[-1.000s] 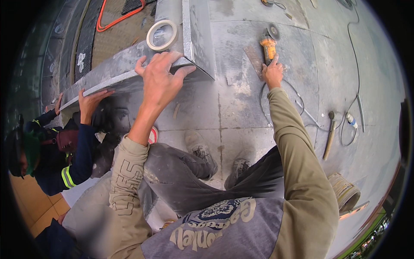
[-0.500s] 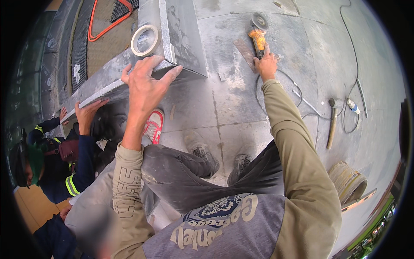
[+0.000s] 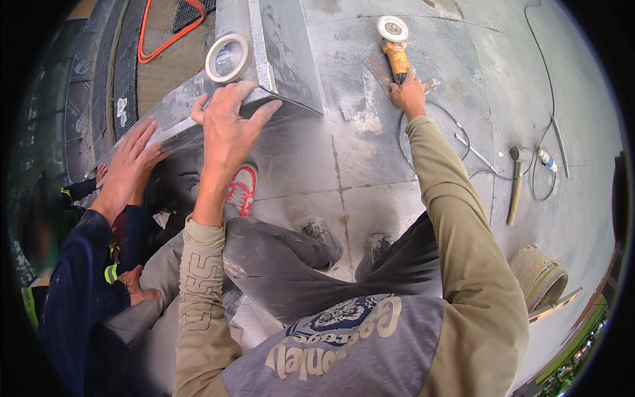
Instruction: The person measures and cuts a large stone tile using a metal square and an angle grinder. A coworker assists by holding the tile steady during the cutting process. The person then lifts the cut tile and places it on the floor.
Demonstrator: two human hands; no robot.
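Note:
My left hand [image 3: 228,119] grips the corner of a grey stone slab edge [image 3: 178,137], fingers over the top and thumb spread along the side. Just beyond those fingers lies a roll of pale masking tape [image 3: 247,59]. Farther right, my right hand [image 3: 409,96] is closed around the rear of a yellow and black angle grinder [image 3: 398,58]. The grinder's round disc [image 3: 391,29] points away from me, its face and centre nut turned upward. A flat strip [image 3: 378,76] lies on the floor beside the grinder.
A co-worker's hand [image 3: 129,165] is at the slab, left of mine. The grinder's cable loops over the floor near a hammer [image 3: 514,185] and a blue and white plug [image 3: 547,160]. A dirty bucket [image 3: 539,274] lies at right. An orange tube [image 3: 141,40] is at far left.
The grinder has rolled in my right hand, so its disc face now shows. A co-worker's arm has come in closer on the left, its hand now over the slab edge.

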